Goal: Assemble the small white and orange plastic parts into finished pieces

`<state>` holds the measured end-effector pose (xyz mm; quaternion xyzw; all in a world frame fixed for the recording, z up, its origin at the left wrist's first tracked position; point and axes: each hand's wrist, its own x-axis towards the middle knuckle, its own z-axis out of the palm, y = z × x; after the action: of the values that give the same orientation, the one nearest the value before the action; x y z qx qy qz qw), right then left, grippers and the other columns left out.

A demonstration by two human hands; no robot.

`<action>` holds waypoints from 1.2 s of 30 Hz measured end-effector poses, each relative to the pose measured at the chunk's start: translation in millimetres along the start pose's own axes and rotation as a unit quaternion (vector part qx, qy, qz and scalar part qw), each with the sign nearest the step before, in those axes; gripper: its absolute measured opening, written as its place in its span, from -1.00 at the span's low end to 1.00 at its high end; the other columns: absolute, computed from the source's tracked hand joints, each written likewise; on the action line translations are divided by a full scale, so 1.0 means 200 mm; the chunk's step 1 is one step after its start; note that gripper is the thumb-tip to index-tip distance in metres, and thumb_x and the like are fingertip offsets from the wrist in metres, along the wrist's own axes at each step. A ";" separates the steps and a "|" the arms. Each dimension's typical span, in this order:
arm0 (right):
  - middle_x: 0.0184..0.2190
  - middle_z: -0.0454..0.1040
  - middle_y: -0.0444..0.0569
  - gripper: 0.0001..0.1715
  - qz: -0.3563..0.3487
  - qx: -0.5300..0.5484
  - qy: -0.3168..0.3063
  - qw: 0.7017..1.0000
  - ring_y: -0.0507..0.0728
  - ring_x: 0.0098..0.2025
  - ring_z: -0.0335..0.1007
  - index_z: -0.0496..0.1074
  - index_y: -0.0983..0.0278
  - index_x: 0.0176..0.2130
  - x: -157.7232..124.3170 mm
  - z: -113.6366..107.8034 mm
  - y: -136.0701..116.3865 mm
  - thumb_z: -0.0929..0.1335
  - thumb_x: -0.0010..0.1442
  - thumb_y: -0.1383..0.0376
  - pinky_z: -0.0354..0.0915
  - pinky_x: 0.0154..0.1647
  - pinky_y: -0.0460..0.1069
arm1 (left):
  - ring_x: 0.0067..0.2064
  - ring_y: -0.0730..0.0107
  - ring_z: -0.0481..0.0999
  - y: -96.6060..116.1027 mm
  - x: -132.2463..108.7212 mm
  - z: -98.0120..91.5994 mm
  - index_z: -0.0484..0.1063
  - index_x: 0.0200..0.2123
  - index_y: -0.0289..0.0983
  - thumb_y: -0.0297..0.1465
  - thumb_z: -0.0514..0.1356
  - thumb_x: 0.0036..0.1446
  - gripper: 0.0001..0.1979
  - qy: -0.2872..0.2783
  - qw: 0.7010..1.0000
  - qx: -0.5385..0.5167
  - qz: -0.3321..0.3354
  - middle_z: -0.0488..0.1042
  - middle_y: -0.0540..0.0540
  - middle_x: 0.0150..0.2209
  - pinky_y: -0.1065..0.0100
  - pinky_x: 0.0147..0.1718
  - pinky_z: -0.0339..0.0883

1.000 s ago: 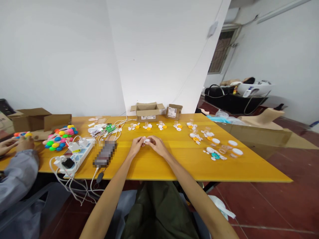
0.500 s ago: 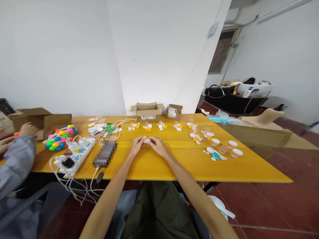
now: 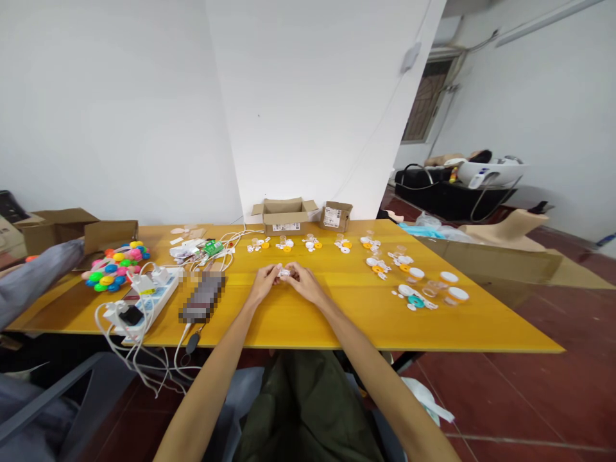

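Between my two hands, over the middle of the wooden table (image 3: 298, 327), is a small white plastic part (image 3: 285, 273); its exact kind is too small to make out. My left hand (image 3: 265, 281) pinches it from the left. From the right, the fingers of my right hand (image 3: 302, 281) close on the same part. Beyond my hands lie little groups of white and orange plastic pieces (image 3: 287, 248) with clear cups. To the right, a teal ring (image 3: 416, 301) lies among white pieces, near clear jars with white lids (image 3: 456, 295).
Two cardboard boxes (image 3: 287, 230) stand against the wall. On my left are a power strip (image 3: 156, 301) with tangled white cables, a phone (image 3: 203, 298) and a cluster of colourful balls (image 3: 115, 268). A co-worker's sleeve (image 3: 43, 276) reaches into another carton (image 3: 113, 239).
My hands stay in place, with the white part turned slightly between the fingers. The co-worker's arm on the left has moved forward, deeper into the carton.
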<state>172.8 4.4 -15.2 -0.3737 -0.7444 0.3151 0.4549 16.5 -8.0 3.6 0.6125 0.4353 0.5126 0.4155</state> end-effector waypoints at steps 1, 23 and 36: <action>-0.44 0.51 -0.16 -0.80 -0.001 -0.006 0.001 1.000 0.09 -0.41 0.40 0.41 0.18 -0.28 0.00 0.00 0.00 0.36 0.13 0.12 0.29 -0.32 -0.03 | -0.56 0.47 0.30 0.00 0.00 0.00 0.44 -0.57 -0.28 0.04 0.26 -0.02 -0.52 -0.002 1.000 0.002 0.002 0.30 0.06 -0.67 0.40 -0.49 0.22; -0.46 0.51 -0.14 -0.79 -0.004 -0.063 0.003 0.998 0.10 -0.42 0.40 0.40 0.19 -0.35 0.00 -0.01 0.02 0.35 0.18 0.11 0.25 -0.35 -0.05 | -0.55 0.47 0.32 -0.01 0.00 0.00 0.44 -0.55 -0.29 0.03 0.26 -0.01 -0.53 0.000 1.000 0.014 0.009 0.32 0.06 -0.65 0.42 -0.52 0.20; -0.46 0.49 -0.17 -0.77 -0.010 -0.039 0.023 0.999 0.09 -0.44 0.38 0.42 0.17 -0.21 -0.01 0.00 0.00 0.37 0.11 0.16 0.29 -0.34 -0.03 | -0.58 0.49 0.31 -0.03 0.01 -0.01 0.41 -0.55 -0.29 0.03 0.23 0.03 -0.53 0.010 1.000 0.019 0.005 0.31 0.07 -0.66 0.42 -0.55 0.18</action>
<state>172.7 3.4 -15.7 -0.3908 -0.7492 0.2730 0.4599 15.0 -5.0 -1.4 0.6174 0.4460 0.5120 0.3972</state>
